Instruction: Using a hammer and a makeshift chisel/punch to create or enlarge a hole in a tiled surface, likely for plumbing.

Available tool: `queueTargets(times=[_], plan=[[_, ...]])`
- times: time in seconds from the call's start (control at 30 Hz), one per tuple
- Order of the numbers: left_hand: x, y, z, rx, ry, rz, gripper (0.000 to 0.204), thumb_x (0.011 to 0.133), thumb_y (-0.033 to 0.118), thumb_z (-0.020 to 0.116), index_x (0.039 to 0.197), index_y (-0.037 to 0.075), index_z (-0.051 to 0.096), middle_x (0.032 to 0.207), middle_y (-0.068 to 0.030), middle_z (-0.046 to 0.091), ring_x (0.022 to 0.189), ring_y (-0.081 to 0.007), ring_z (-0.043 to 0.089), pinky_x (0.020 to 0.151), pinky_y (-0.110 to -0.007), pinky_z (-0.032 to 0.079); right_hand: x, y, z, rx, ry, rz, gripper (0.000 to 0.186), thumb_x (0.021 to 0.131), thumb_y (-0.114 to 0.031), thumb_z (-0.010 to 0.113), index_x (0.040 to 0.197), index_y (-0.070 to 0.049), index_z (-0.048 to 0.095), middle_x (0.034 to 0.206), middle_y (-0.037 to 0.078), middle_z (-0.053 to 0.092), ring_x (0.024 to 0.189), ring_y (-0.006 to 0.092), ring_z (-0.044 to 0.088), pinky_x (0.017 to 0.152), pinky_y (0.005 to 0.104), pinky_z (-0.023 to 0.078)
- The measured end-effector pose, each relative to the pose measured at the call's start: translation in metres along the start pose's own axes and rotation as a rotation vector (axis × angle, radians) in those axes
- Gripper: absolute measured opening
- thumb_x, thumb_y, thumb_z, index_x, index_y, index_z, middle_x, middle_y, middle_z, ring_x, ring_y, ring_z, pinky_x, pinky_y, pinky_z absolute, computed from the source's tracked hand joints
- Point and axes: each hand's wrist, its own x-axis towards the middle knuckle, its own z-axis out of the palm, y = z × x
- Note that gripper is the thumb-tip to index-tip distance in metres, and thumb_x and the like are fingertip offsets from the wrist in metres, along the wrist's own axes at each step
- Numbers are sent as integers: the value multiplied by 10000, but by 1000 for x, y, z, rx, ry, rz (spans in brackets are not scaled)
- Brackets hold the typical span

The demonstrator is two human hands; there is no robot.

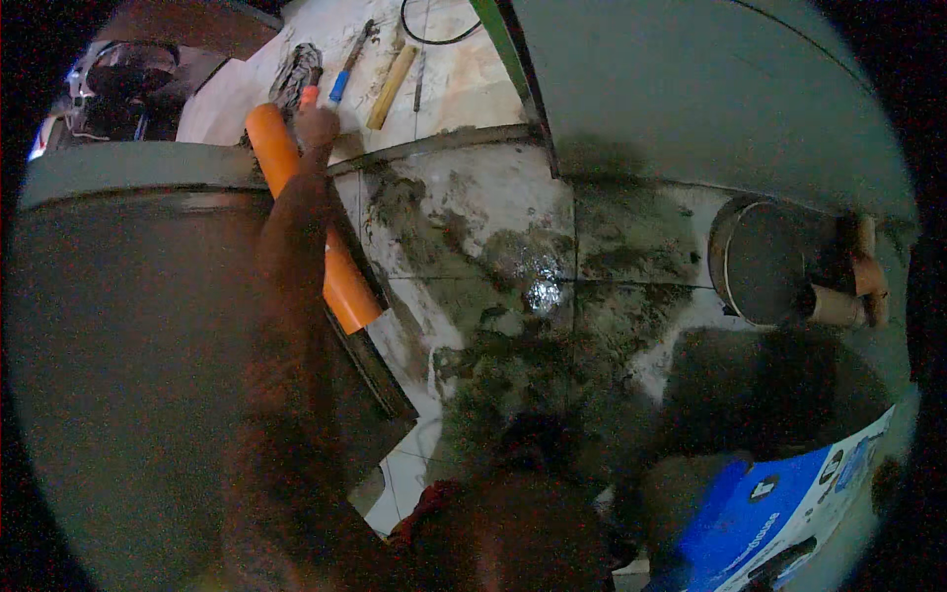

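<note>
My left hand (317,130) reaches far forward and is closed at the orange-red handle (310,96) of a tool. Its far part lies by a grey, crusted mass (296,71); the kind of tool is too unclear to name. Under and beside my left forearm lies an orange plastic pipe (353,291), partly hidden by the arm. To the right of the hand, on the pale surface, rest a blue-handled tool (341,87) with a dark shaft, a wooden stick or handle (394,87) and a thin metal rod (419,81). My right hand does not show.
Wet, mud-smeared floor tiles (473,237) spread ahead. A large dark panel (128,345) fills the left, a grey green-edged panel (691,99) the upper right. A round drum-like object (760,261), brownish pipe fittings (838,304), a blue-and-white box (760,513) and a black cable (441,41) are also around.
</note>
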Motion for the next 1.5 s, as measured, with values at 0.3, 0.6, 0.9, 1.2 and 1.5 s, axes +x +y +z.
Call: queueTargets(times=[0.3,0.6,0.9,1.2,1.5], plan=[[-19,16,-86,20,-188,-122,293,809,305,601,910,40,676,896,-176,664,770,-320,655,684,-425,530,-23,6,-1,139,92,124,199,805,-220,720,941,-79,682,868,113,694,808,272,667,699,387,537],[2,-16,-34,-46,-210,-83,290,830,297,598,897,24,669,851,-161,662,734,-297,650,651,-407,527,-2,27,17,281,497,-562,265,796,-249,724,946,-36,673,909,173,681,854,301,660,753,403,529],[-12,-32,-19,-300,-45,-155,291,850,289,595,884,8,662,806,-147,660,699,-274,646,619,-390,524,16,-40,-49,197,-203,629,365,839,-344,694,1023,-31,651,983,208,659,932,337,633,818,394,504],[-103,-25,-82,-815,9,-268,295,871,281,592,871,-7,654,761,-132,658,663,-251,641,586,-372,521,69,-117,-140,543,308,728,313,904,-262,561,1151,-75,607,1120,139,614,1025,244,584,890,363,457],[-268,102,-363,-848,-234,244,333,935,319,562,962,-9,616,828,-71,626,686,-156,559,635,-293,463,165,-198,-149,269,499,-610,553,782,-396,674,1146,1,548,1035,204,583,956,384,572,794,424,491]])
